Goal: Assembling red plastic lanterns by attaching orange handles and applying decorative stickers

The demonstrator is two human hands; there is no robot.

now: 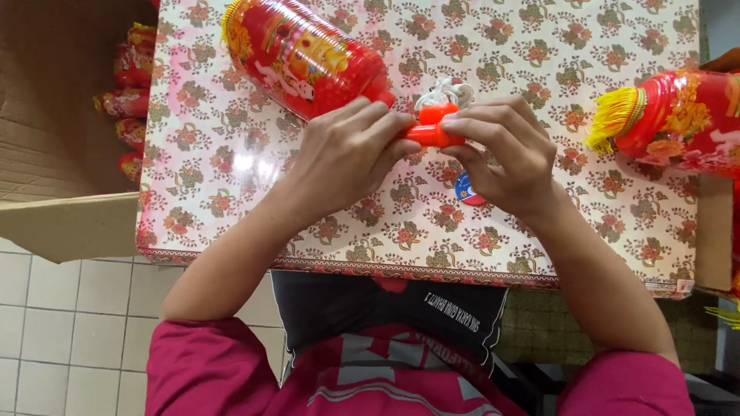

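Left hand (343, 158) and right hand (505, 154), fingers curled, pinch the lantern's (304, 54) orange handle (432, 131) together.

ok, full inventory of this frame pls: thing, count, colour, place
red lantern: 1, red with yellow and white print, lying on the table at top centre, by the left hand
orange piece: 1, orange-red, pinched between both hands
white cord: 1 bundle, white, just above the orange piece
second lantern: 1, red with yellow fringe, right table edge
round sticker: 1, blue and red, on the table under the right hand
tablecloth: 1, cream with floral print, covering the table
cardboard box: 1, brown, left, with more red lanterns inside
left hand: gripping the orange piece
right hand: gripping the orange piece
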